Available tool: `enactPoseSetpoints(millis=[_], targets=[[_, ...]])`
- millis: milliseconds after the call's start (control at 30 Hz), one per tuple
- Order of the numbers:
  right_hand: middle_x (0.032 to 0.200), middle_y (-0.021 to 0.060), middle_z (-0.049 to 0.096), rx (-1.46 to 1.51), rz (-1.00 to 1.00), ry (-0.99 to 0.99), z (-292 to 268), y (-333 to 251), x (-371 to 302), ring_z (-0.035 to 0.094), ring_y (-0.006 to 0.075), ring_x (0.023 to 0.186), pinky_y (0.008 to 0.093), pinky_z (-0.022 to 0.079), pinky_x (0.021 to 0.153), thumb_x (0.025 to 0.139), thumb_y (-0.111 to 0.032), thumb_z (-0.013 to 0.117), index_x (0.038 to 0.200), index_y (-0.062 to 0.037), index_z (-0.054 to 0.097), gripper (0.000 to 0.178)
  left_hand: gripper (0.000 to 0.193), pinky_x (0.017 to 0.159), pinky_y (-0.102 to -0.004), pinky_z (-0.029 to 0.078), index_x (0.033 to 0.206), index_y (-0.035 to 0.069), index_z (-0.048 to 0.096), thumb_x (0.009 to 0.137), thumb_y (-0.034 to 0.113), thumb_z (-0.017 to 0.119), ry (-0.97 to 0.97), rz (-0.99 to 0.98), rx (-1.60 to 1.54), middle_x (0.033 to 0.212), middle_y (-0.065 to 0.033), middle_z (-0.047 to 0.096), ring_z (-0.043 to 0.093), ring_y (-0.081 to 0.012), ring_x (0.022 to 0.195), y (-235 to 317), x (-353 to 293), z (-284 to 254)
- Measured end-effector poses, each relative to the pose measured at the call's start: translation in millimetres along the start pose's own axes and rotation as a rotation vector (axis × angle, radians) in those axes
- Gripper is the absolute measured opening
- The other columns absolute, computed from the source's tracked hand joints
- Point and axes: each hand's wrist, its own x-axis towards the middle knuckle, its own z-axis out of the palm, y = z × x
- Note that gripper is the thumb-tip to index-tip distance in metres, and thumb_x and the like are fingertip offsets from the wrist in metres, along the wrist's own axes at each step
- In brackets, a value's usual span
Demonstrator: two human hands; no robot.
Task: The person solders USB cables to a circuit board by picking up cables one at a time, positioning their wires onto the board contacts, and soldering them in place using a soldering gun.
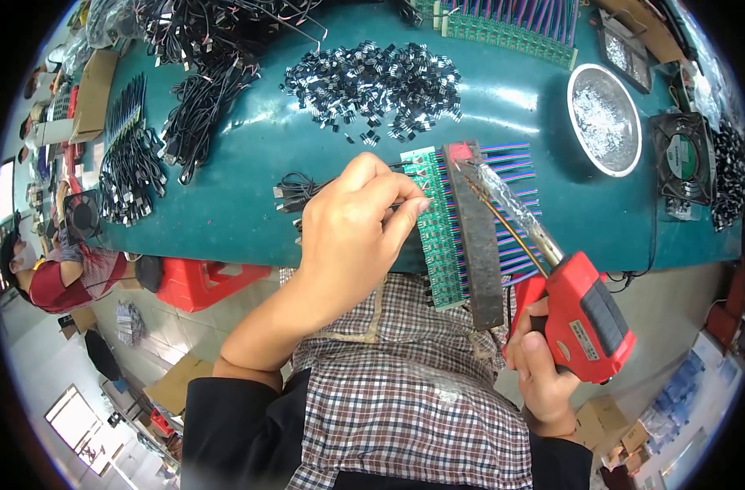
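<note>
Thumb and forefinger of my left hand (358, 224) are pinched on a thin black cable at the left edge of a green circuit board panel (442, 265). More black cables with plugs (297, 193) lie just left of that hand. My right hand (542, 367) grips a red soldering gun (586, 318) by its handle. The gun's metal barrel points up and left, its tip near the top of a dark bar (480, 245) lying over the panel. Rows of coloured wires (515, 175) stick out to the right from under the bar.
On the green table (250, 196), a pile of small black-and-silver parts (376, 86) lies ahead. Bundles of black cables (197, 106) are at the left. A white-rimmed bowl (605, 121), a fan (682, 158) and another wired panel (511, 37) are at the right. A co-worker (58, 282) sits at far left.
</note>
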Motion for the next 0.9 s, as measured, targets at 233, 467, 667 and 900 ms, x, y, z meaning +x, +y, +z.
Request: enactPoseSetpoints(millis=[233,467,667,900], targets=[[0.072,0.006,0.054,-0.14,-0.049,-0.053,-8,17,-11,0.046,0.0096,0.05,0.0263,0.041,0.049,0.093,-0.012,0.062,0.114,0.0025,0.053,0.027,0.011,0.057,-0.0355,0.049,0.08,0.006,0.068,0.078,0.009,0.079,0.06,0.046,0.088,0.079,-0.0054,0.058,0.061,-0.0227,0.064,-3,-2,6],[0.067,0.0035,0.049,-0.132,0.045,-0.084,-6,16,-9,0.042,0.0089,0.049,0.0253,0.038,0.047,0.096,-0.01,0.058,0.092,-0.0009,0.055,0.011,0.01,0.059,-0.0369,0.049,0.081,0.005,0.067,0.079,0.008,0.077,0.035,0.096,0.2,0.08,-0.0068,0.056,0.061,-0.0245,0.067,2,2,2],[0.065,0.0021,0.045,-0.12,0.061,-0.1,-3,19,-7,0.039,0.0085,0.048,0.0252,0.036,0.046,0.097,-0.011,0.058,0.083,-0.004,0.051,0.018,0.012,0.054,-0.0333,0.047,0.081,0.004,0.068,0.078,0.005,0.079,0.01,0.138,0.237,0.077,-0.0051,0.058,0.06,-0.0189,0.059,5,8,-2],[0.064,0.0012,0.042,-0.1,0.046,-0.099,0,19,-7,0.037,0.008,0.047,0.025,0.036,0.046,0.098,-0.011,0.058,0.082,-0.0043,0.05,0.019,0.011,0.055,-0.0371,0.046,0.08,0.004,0.068,0.078,0.006,0.078,-0.023,0.172,0.263,0.077,-0.0068,0.056,0.06,-0.0245,0.062,6,11,-6]])
